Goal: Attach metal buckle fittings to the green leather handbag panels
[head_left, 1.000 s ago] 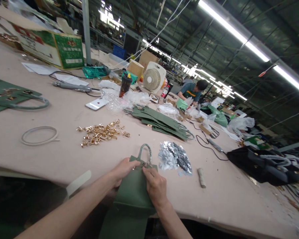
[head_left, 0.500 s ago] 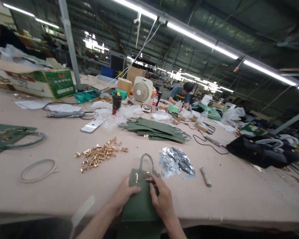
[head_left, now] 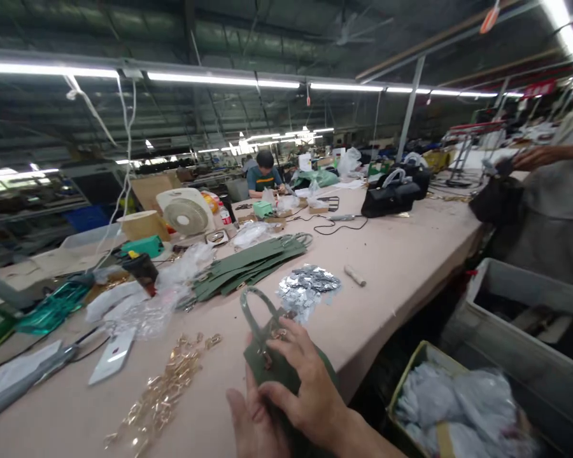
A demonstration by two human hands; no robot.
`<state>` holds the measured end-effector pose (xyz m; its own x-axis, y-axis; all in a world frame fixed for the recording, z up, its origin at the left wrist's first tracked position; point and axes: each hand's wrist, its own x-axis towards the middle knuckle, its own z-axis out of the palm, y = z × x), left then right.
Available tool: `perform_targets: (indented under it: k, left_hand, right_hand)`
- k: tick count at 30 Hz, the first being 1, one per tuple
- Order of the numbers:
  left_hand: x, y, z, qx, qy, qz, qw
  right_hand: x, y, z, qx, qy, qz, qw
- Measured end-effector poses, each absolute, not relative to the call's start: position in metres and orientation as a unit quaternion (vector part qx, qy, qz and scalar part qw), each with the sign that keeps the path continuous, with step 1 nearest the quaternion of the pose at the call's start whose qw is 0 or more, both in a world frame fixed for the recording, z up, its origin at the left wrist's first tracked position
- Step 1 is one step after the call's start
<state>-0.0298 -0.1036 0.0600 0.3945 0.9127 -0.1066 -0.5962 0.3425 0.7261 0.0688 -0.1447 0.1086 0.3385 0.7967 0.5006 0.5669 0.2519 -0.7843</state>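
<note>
A dark green bag panel (head_left: 272, 366) with a looped handle (head_left: 252, 312) and gold fittings lies on the pink table edge (head_left: 401, 280) in front of me. My right hand (head_left: 310, 388) lies over the panel, fingers bent and pressing near the gold fitting. My left hand (head_left: 251, 423) grips the panel's lower left side from beneath. A pile of gold metal fittings (head_left: 165, 394) lies to the left. A heap of silver foil pieces (head_left: 305, 286) sits just beyond the handle.
A stack of green panels (head_left: 246, 264), a white phone (head_left: 112, 362), a fan (head_left: 186, 213) and a black bag (head_left: 391, 194) are on the table. Grey and yellow bins (head_left: 520, 299) stand at right. One person sits at the far end; another stands at right.
The view has swung right, showing the bins and a standing person. My right hand has spread over the panel's top, and my left hand has slid lower on it.
</note>
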Motion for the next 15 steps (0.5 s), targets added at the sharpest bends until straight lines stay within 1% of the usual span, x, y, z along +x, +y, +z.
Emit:
perform_targets:
  k: [4,6,9,11,15]
  left_hand:
    - [-0.017,-0.124,0.082,0.261,0.221,0.475,0.811]
    - [-0.018,-0.126,0.089,0.313,0.227,0.45,0.805]
    - [-0.023,-0.12,0.096,0.416,0.267,0.43,0.756]
    - [-0.025,-0.115,0.099,0.44,0.287,0.435,0.732]
    - [-0.032,-0.113,0.097,0.441,0.293,0.42,0.738]
  right_hand:
    - [0.07,-0.159,0.114,-0.568,-0.59,0.065,0.569]
    - [0.072,-0.166,0.117,-0.554,-0.606,0.069,0.567]
    - [0.076,-0.173,0.119,-0.553,-0.601,0.087,0.57]
    - [0.077,-0.175,0.118,-0.561,-0.581,0.102,0.581]
    - [0.075,-0.174,0.121,-0.562,-0.557,0.177,0.586]
